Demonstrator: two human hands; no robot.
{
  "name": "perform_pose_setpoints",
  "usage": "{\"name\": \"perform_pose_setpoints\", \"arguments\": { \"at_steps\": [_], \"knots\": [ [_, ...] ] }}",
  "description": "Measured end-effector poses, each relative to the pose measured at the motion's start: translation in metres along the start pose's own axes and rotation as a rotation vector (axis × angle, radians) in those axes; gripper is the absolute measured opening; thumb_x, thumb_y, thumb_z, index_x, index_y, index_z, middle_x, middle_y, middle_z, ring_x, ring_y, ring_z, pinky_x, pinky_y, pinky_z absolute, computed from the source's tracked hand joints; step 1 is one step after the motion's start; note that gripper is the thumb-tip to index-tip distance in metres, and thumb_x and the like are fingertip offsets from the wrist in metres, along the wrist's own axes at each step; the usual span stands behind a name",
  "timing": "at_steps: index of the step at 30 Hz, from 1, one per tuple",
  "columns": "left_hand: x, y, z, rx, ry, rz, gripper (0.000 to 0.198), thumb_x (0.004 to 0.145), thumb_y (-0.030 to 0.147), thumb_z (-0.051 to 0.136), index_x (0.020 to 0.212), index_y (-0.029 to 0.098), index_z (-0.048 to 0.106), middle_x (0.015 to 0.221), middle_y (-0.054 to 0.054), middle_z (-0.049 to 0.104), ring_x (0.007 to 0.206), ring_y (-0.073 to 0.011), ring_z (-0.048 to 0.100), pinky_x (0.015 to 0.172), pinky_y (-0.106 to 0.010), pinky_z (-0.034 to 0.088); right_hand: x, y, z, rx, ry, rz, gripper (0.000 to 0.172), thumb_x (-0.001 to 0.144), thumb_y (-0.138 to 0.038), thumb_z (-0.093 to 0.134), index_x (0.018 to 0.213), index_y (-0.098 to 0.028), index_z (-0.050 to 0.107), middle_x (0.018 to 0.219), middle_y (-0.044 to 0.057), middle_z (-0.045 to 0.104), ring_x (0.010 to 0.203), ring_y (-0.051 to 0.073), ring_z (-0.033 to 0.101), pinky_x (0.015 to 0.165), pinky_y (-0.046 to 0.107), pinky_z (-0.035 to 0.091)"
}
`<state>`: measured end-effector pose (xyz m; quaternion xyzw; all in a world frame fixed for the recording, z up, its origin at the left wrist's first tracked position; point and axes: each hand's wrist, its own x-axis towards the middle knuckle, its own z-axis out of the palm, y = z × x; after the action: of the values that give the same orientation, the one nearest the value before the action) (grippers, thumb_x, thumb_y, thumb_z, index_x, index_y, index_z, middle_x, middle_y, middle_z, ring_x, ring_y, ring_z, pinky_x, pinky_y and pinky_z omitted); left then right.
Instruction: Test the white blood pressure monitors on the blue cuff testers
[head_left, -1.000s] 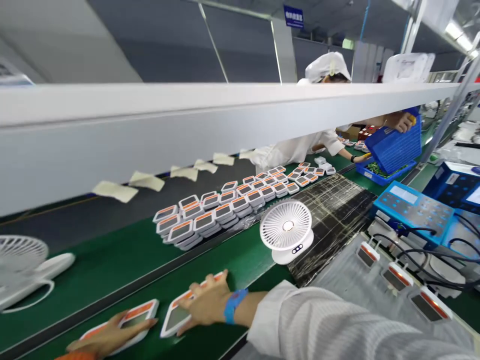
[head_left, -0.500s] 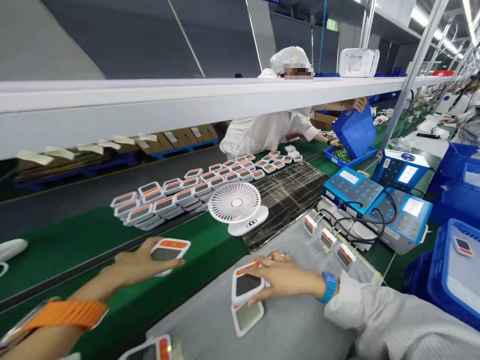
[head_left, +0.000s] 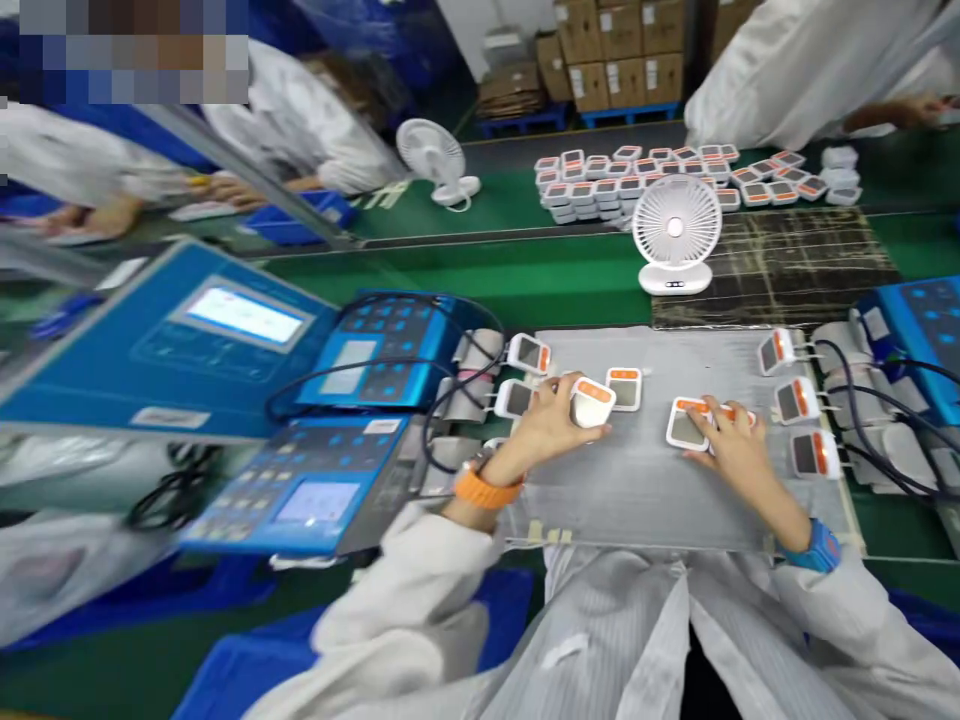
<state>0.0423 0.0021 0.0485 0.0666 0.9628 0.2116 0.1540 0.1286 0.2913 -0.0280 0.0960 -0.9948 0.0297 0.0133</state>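
Note:
My left hand (head_left: 546,428), with an orange watch strap at the wrist, is closed around a small white device with an orange button strip (head_left: 596,392). That device is tilted above the grey mat (head_left: 630,490). Just beyond it lies a similar white device with a grey screen (head_left: 625,390). My right hand (head_left: 736,448), wearing a blue wristband, has its thumb and fingers on another white-and-orange screen device (head_left: 685,428) resting on the mat. Its fingers partly cover a further orange-striped piece beside that one.
White devices plugged into holders line the mat's right side (head_left: 796,400) and left side (head_left: 527,353). Blue testers with cables (head_left: 315,500) stand left, another (head_left: 919,325) right. A white fan (head_left: 676,225) stands beyond the mat, before stacked devices (head_left: 600,190). Co-workers' sleeves appear across the belt.
The view has swung round to face the mat squarely. My left hand has brought its device from over the green belt to above the mat. My right hand stays at devices on the mat.

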Motion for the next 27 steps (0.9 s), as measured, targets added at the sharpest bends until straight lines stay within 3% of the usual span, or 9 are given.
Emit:
{"name": "perform_pose_setpoints", "arguments": {
  "at_steps": [3,8,13,17,19,21,24,27],
  "knots": [
    [-0.028,0.001,0.030,0.009,0.124,-0.161,0.090,0.065,0.053,0.083,0.141,0.022,0.045,0.143,-0.020,0.042,0.135,-0.0412,0.047,0.107,-0.054,0.045,0.035,-0.003,0.003,-0.009,0.064,-0.052,0.059,0.094,-0.050,0.062,0.149,-0.032,0.051,0.155,0.016,0.046,0.127,0.046,0.046,0.096,0.070,0.041],
    [-0.048,0.031,0.060,0.105,0.147,-0.370,0.091,0.071,0.059,0.080,0.147,0.023,0.045,0.159,-0.025,0.027,0.130,-0.0460,0.050,0.101,-0.057,0.046,0.082,-0.006,0.027,0.058,0.154,-0.166,0.057,0.098,-0.047,0.055,0.149,-0.024,0.049,0.153,0.017,0.049,0.131,0.043,0.046,0.104,0.074,0.033],
    [-0.052,0.064,0.080,0.235,0.124,-0.344,0.098,0.068,0.071,0.078,0.150,0.029,0.046,0.164,-0.022,0.025,0.131,-0.0491,0.047,0.098,-0.061,0.048,0.081,0.004,0.048,0.217,0.382,-0.155,0.043,0.103,-0.041,0.044,0.135,-0.018,0.060,0.144,0.016,0.059,0.132,0.032,0.051,0.117,0.062,0.027],
    [-0.054,0.064,0.128,0.309,0.197,-0.178,0.106,0.071,0.080,0.068,0.156,0.025,0.038,0.166,-0.025,0.021,0.144,-0.0574,0.027,0.104,-0.078,0.033,0.079,0.018,0.053,0.386,0.539,-0.071,0.037,0.104,-0.041,0.041,0.117,-0.019,0.068,0.131,0.014,0.067,0.126,0.027,0.057,0.116,0.052,0.032],
    [-0.054,0.057,0.152,0.300,0.254,-0.037,0.110,0.072,0.080,0.067,0.158,0.019,0.035,0.165,-0.029,0.019,0.149,-0.0582,0.015,0.108,-0.083,0.022,0.079,0.020,0.052,0.436,0.503,-0.031,0.038,0.104,-0.041,0.038,0.113,-0.020,0.069,0.129,0.013,0.068,0.124,0.027,0.057,0.115,0.051,0.034],
    [-0.056,0.050,0.167,0.264,0.298,0.042,0.101,0.078,0.071,0.068,0.157,0.015,0.036,0.164,-0.030,0.022,0.151,-0.0566,0.011,0.110,-0.084,0.016,0.079,0.017,0.049,0.463,0.406,-0.008,0.037,0.103,-0.039,0.037,0.112,-0.021,0.069,0.129,0.012,0.068,0.124,0.026,0.057,0.115,0.052,0.035],
    [-0.055,0.042,0.174,0.192,0.329,0.051,0.080,0.089,0.055,0.064,0.154,0.015,0.040,0.163,-0.028,0.027,0.153,-0.0520,0.008,0.112,-0.084,0.008,0.082,0.009,0.041,0.493,0.274,-0.036,0.033,0.102,-0.035,0.041,0.113,-0.022,0.069,0.130,0.011,0.068,0.127,0.026,0.056,0.119,0.054,0.031],
    [-0.051,0.041,0.172,0.104,0.332,0.053,0.081,0.090,0.054,0.063,0.154,0.012,0.038,0.164,-0.027,0.024,0.155,-0.0492,-0.003,0.113,-0.083,0.001,0.081,0.001,0.027,0.497,0.255,-0.130,0.031,0.103,-0.034,0.043,0.111,-0.021,0.069,0.132,0.011,0.067,0.131,0.025,0.053,0.121,0.055,0.028]
  ]
}}
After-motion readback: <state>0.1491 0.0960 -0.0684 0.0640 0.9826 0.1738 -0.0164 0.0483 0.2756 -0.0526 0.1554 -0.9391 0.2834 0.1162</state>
